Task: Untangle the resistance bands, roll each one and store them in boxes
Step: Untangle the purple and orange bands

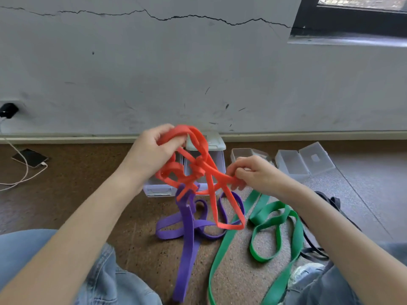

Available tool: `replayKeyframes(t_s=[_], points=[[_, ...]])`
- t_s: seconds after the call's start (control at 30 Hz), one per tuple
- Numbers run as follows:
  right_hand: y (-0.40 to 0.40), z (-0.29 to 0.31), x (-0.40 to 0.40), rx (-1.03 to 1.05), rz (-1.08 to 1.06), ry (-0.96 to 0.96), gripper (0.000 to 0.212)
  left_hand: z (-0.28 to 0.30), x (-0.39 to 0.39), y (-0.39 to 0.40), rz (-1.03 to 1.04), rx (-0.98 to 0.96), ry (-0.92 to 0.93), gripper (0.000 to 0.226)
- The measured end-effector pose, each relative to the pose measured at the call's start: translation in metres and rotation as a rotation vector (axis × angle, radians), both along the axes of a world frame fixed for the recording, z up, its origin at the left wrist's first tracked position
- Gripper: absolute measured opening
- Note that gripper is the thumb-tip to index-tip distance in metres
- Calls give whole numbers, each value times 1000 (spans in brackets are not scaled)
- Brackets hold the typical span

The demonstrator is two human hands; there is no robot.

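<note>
While my left hand grips the top loops of the red band, I hold its knotted tangle up above the floor. The purple band hangs caught in that tangle and trails down to the floor between my knees. My right hand pinches a red strand, pulling it sideways. The green band lies loose on the floor beside it. Clear boxes sit near the wall edge.
</note>
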State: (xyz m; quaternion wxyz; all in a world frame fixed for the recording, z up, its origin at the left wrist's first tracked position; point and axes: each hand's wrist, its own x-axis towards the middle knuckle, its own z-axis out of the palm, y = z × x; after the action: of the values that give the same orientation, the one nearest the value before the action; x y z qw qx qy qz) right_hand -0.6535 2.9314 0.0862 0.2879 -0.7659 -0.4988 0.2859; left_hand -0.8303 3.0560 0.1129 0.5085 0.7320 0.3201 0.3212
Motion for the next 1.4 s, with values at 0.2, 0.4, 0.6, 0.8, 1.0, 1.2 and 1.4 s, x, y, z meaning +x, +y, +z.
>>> replayKeyframes(t_s=[0.2, 0.4, 0.6, 0.8, 1.0, 1.2, 1.4], points=[[-2, -3, 0, 15, -38, -418, 28, -5, -2, 8, -37, 194, 502, 19], [-5, -2, 3, 56, 73, -422, 10, -6, -11, 6, -428, -441, 182, 22], [-9, -19, -24, -279, 395, -277, 19, 13, -10, -7, -655, -628, -432, 32], [-5, -14, -19, -44, 124, -32, 24, 10, -7, 1, -359, -518, -288, 18], [-6, 11, -9, 158, -3, 50, 17, -12, -11, 1, -314, -277, 216, 3], [-13, 40, 8, 441, -129, 53, 9, -9, -16, -1, -555, -300, 388, 21], [-13, 44, -1, 558, -53, 34, 37, -14, -8, -10, -672, -390, 270, 15]])
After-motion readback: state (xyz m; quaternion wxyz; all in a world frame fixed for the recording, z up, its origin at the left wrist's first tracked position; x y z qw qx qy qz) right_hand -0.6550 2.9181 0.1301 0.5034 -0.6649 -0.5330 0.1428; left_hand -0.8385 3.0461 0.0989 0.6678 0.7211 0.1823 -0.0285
